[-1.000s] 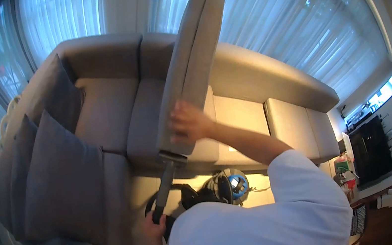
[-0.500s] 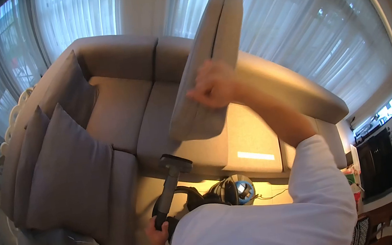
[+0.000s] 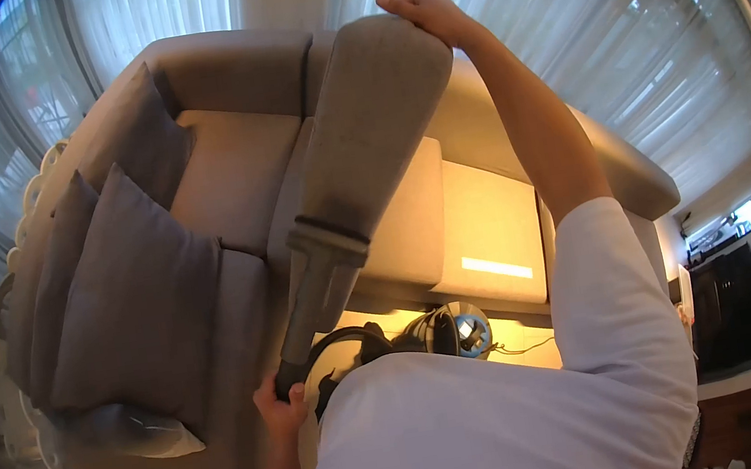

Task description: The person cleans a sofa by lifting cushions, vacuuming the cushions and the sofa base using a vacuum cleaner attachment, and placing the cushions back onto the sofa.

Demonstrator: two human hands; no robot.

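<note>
My right hand [image 3: 430, 18] is closed over the top edge of a grey sofa cushion [image 3: 373, 115], which stands tilted up with its broad side toward me. Low on the left, my left hand [image 3: 279, 404] wraps round the handle end of a vacuum cleaner wand [image 3: 308, 297]. The wide upholstery nozzle [image 3: 328, 239] at the wand's tip appears to touch the lower part of the cushion. A black hose [image 3: 328, 340] curves from the handle toward the vacuum cleaner [image 3: 469, 330] on the floor, partly hidden by my body.
The corner sofa [image 3: 242, 172] spreads in front and left. Several throw pillows [image 3: 141, 306] lean on its left side, with a clear plastic bag [image 3: 140, 435] below them. Sheer curtains [image 3: 598, 40] hang behind. A cord [image 3: 516, 347] trails on the floor; a television [image 3: 726, 305] stands right.
My right hand has moved up to the cushion's top edge. The cushion has turned its broad face toward me, and the nozzle has risen onto it.
</note>
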